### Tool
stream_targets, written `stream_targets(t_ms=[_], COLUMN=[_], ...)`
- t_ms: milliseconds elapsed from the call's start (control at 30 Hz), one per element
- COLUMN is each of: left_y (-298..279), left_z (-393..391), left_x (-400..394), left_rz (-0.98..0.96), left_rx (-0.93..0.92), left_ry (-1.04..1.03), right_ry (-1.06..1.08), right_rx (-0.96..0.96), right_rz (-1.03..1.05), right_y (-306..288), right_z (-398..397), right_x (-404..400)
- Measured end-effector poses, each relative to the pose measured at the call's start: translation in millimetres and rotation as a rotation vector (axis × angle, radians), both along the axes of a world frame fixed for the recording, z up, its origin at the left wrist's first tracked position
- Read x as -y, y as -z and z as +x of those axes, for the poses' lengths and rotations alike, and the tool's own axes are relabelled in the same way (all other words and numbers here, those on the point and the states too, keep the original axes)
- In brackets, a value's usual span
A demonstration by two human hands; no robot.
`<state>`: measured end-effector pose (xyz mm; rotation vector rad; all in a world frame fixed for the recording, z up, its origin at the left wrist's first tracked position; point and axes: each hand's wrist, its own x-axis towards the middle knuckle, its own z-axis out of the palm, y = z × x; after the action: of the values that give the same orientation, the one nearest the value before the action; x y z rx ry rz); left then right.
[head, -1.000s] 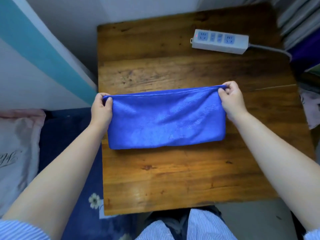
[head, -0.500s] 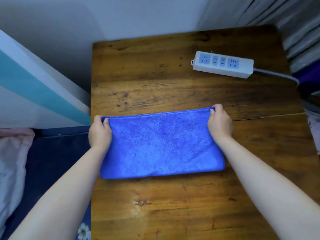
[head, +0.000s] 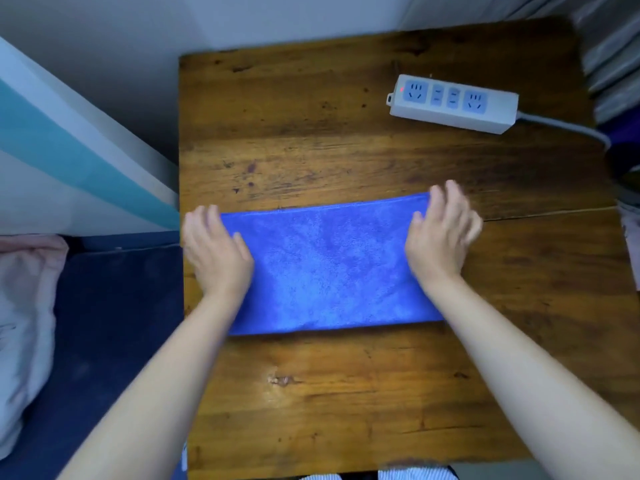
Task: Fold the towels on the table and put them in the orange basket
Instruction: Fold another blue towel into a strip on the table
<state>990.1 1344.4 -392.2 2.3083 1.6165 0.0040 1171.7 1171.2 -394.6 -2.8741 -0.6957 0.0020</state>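
Fingers (head: 202, 220) of both hands lie spread and nearly straight, gripping nothing: the left hand (head: 216, 252) rests on one end of the folded blue towel (head: 329, 265), the right hand (head: 440, 237) on the other. That towel lies flat mid-table (head: 311, 393). Farther back sits a white power strip (head: 452, 103).

Both hands are smeared by motion blur, the right hand (head: 441, 233) worse, so its fingers cannot be counted or their contact judged; the left hand (head: 215, 252) hides the nine o'clock end of the blue towel (head: 329, 265), and the right hand and forearm hide its three o'clock end; the power strip (head: 452, 103) has a cable (head: 568, 128) that disappears at the frame's three o'clock edge; the worktop (head: 346, 403) is cut off at six o'clock; striped clothing (head: 412, 475) there is barely visible; a pale pillow (head: 24, 323) is cropped at nine o'clock.
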Motion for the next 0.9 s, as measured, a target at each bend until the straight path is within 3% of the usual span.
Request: stream_targets(t_ms=[67, 133, 267, 567, 800, 900], left_y=[5.8, 11.7, 20.7, 32.0, 22.5, 12.3], left_z=[-1.9, -0.8, -8.2, -68.0, -95.5, -90.1], left_x=[34.8, 60.5, 74.6, 57.9, 44.9, 46.1], left_rz=[-0.006, -0.077, -0.17, -0.128, -0.16, -0.132], left_rx=[-0.023, -0.157, -0.287, -0.18, -0.294, -0.277], left_ry=[0.226, 0.388, 0.48, 0.362, 0.263, 0.231], right_ry=[-0.226, -0.387, -0.499, -0.325, -0.074, -0.066], right_rx=[0.025, -0.061, -0.162, -0.177, -0.338, -0.329], right_rz=[-0.077, -0.172, -0.349, -0.344, -0.338, -0.261], right_y=[5.0, 12.0, 24.3, 29.1, 18.6, 7.0], right_z=[-40.0, -77.0, -105.2, -75.4, -49.8, -50.3], right_x=[-3.6, -8.9, -7.2, 57.4, 110.5, 100.8])
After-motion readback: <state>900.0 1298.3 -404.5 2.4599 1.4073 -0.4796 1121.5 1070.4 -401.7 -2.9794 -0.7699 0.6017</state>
